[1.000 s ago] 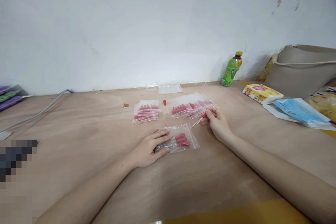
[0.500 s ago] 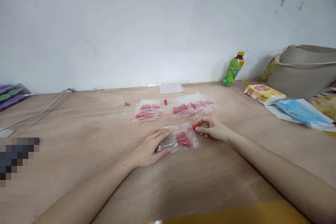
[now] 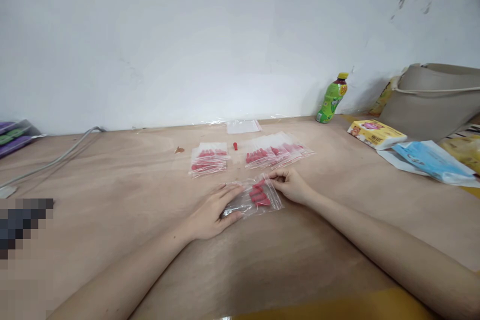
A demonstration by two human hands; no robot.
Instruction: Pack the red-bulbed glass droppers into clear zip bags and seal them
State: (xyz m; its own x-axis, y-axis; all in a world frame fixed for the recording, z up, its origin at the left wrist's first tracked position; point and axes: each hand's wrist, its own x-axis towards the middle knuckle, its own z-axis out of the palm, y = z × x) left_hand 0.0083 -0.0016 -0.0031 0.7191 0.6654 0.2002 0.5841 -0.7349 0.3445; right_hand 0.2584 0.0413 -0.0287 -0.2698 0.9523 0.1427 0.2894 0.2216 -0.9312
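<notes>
A clear zip bag (image 3: 242, 205) lies flat on the table with several small red bulb-shaped pieces (image 3: 260, 198) inside. My left hand (image 3: 213, 212) rests on the bag's left end, its fingers stretched out and thumb apart. At the bag's right-hand mouth, my right hand (image 3: 287, 182) is pinched on another red piece (image 3: 258, 184), which lies in the opening above the others. Its fingertips are partly behind the plastic. Beyond the bag are a stack of filled bags (image 3: 210, 159) on the left, a spread of filled bags (image 3: 275, 151) on the right, and a loose red piece (image 3: 235, 146) between them.
Flat white bags (image 3: 243, 126) lie by the wall. To the right are a green bottle (image 3: 332, 99), a yellow tissue pack (image 3: 377, 134), a blue packet (image 3: 435, 161) and a grey bin (image 3: 431, 105). A cable (image 3: 62, 157) and purple-green packs (image 3: 17, 137) are at left.
My right hand has moved left to the bag's mouth, carrying the red piece from outside into the opening. My left hand stays on the bag.
</notes>
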